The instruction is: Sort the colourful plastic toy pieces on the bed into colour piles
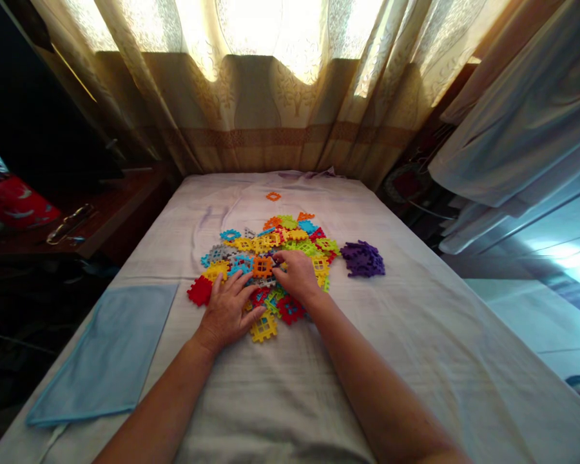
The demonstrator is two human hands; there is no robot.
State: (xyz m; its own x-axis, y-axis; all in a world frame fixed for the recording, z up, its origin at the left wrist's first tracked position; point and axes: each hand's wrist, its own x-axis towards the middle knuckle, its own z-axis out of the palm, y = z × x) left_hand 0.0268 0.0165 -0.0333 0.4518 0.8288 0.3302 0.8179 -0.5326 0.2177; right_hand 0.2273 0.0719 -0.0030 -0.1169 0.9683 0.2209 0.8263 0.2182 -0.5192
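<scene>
A heap of flat plastic pieces in several colours lies on the white-covered surface, with a yellow window-shaped piece (263, 327) at its near edge. My left hand (228, 308) rests on the near left of the heap, fingers spread, beside a red piece (200, 291). My right hand (297, 274) is over the middle, its fingers drawn together at a small dark piece next to an orange window-shaped piece (262, 267). Right of the heap sits a separate pile of purple pieces (362, 259).
An orange piece (273, 196) lies alone beyond the heap. A light blue cloth-like pad (111, 354) with a cord is at the left. Curtains (280, 103) hang behind the bed-like surface (415, 361). A dark table (120, 206) holds a red item (17, 203). White fabric (517, 122) hangs at the right.
</scene>
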